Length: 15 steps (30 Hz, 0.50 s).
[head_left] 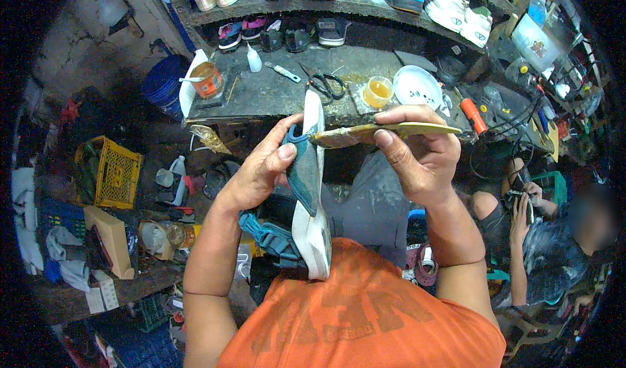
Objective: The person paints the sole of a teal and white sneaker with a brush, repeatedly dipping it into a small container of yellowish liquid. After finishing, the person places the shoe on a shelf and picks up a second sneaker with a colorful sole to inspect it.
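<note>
My left hand (264, 159) grips a sandal (314, 192) with a thick white sole and blue fabric straps. The sandal stands on end, one end against my orange shirt, a buckled blue strap (274, 241) hanging at its left. Between the thumb and fingers of my right hand (424, 153) is a long, flat yellowish piece (417, 129), held level. Its brown, ragged end meets the sandal beside the blue strap. I cannot tell whether this piece is a brush or a strip of sole, or whether it is joined to the sandal.
Ahead, a dark bench (261, 104) bears scissors (326, 86), a cutter knife (282, 73), a white bottle (253, 58), an orange tin (207, 81) and a cup of amber liquid (377, 93). Shoes line the shelf (365, 13) above. A yellow crate (119, 172) stands left; a co-worker (548, 250) sits right.
</note>
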### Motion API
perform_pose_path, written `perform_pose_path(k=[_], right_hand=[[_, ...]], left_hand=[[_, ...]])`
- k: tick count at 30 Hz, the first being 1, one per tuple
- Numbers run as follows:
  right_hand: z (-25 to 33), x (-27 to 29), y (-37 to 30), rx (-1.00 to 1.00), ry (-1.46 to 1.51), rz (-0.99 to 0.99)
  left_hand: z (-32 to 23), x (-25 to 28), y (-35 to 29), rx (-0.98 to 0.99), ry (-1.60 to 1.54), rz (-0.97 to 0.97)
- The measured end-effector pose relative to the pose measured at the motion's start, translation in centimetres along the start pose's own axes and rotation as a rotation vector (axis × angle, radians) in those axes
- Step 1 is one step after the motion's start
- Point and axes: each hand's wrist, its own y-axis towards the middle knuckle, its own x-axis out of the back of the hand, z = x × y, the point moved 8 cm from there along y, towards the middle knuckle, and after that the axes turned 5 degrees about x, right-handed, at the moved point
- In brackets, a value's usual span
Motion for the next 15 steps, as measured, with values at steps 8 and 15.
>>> perform_pose_path(k=[8,15], right_hand=[[0.32,0.15,-0.37,0.043,-0.052,-0.003],[0.70,0.39,-0.68,0.095,-0.077,-0.017]], left_hand=[[-0.26,-0.28,0.54,-0.029,-0.023,0.033],[-0.61,-0.41,0.50,-0.017,-0.024,0.007]])
